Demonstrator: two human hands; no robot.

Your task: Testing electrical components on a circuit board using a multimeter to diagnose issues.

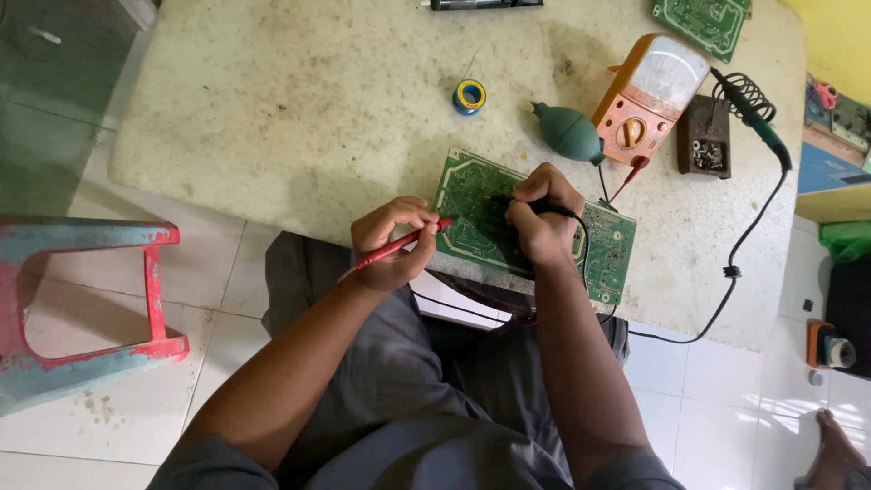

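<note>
Left hand point(392, 240) grips our red probe point(404, 243); right hand point(543, 216), at 3 o'clock, pinches the black probe point(531, 205) on the green circuit board point(472, 195).

We cannot see the tip of the black probe point(544, 208), since our right hand point(542, 218) covers it along with part of the green circuit board point(535, 227). A second board point(703, 22) and a dark object point(485, 4) are cut off by the top edge. A bare foot point(830, 449) runs off the bottom right corner. The board's small parts are too fine to make out.
</note>
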